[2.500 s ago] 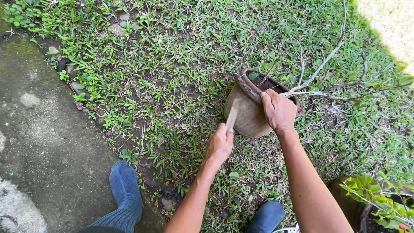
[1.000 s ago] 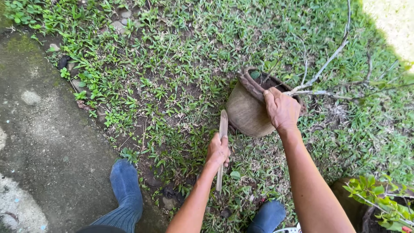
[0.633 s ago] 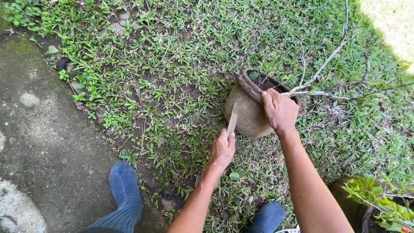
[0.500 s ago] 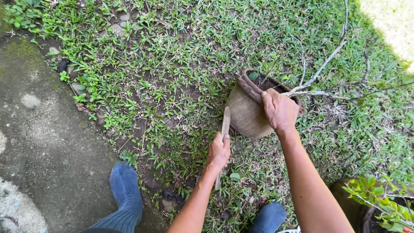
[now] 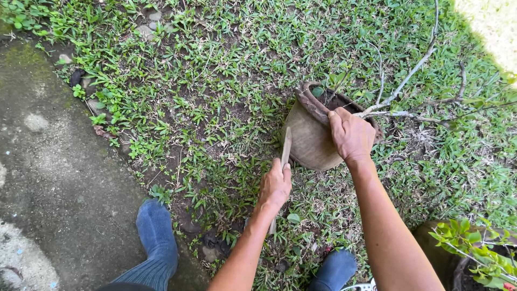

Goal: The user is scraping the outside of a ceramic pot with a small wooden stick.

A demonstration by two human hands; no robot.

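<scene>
The left hand (image 5: 276, 186) is closed around a stick (image 5: 285, 148) held near its middle: the flat upper end rises above the fist and stops just beside the pot (image 5: 312, 137), and the lower end shows below the wrist. The right hand (image 5: 351, 133) is clamped over the pot's rim, fingers curled down over the folded edge and palm on top. The pot is a brown, cloth-like planter, tilted on the grass (image 5: 215, 91), lying just beyond the left fist and right under the right palm. A bare branch (image 5: 401, 86) runs out of its soil, up and away from the right hand.

To work well here, I judge the right hand should keep firm hold of the rim so the pot cannot roll, while the stick meets the wall low and at a slant, well clear of the right fingers. Short, controlled strokes would suit better than wide swings, as the two hands are near each other. The feet in blue socks (image 5: 156, 237) stand behind the hands.
</scene>
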